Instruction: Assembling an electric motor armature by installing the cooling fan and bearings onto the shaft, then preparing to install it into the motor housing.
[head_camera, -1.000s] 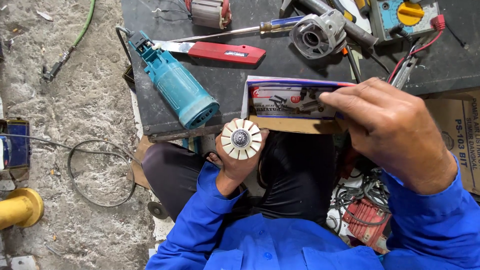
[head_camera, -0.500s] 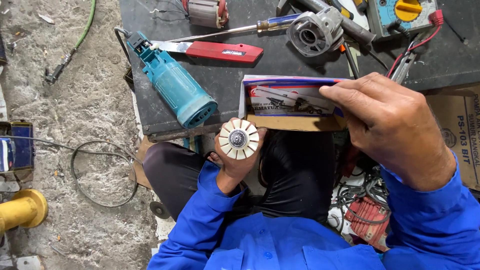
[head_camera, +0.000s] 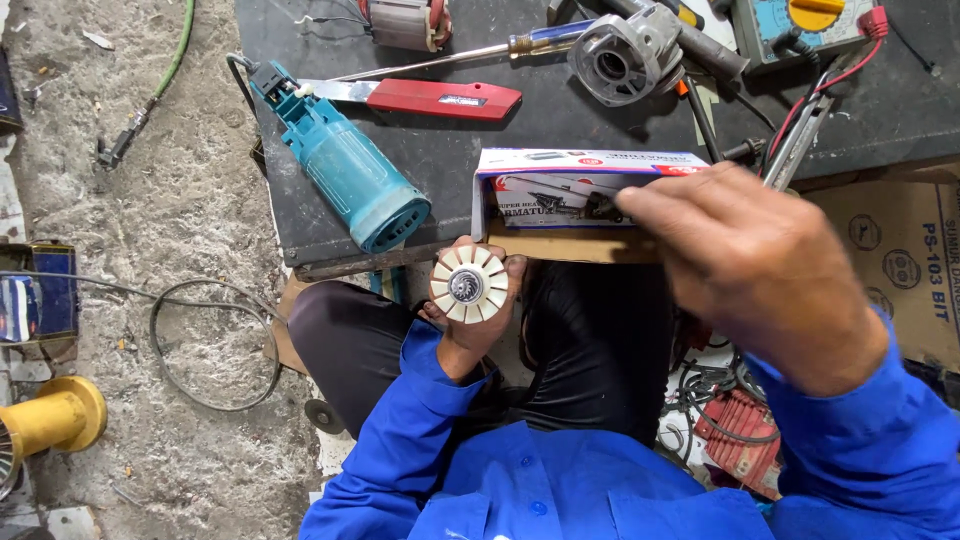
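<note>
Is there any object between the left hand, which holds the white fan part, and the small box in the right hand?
Nothing visible stands between them. The left hand holds the white fan part just below the box's open left end. The right hand grips the box at the dark table's near edge. The teal motor housing lies off to the left.

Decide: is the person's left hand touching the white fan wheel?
Touching. The head view shows the left hand closed beneath the white fan wheel, fingers wrapping its rim with no gap.
</note>
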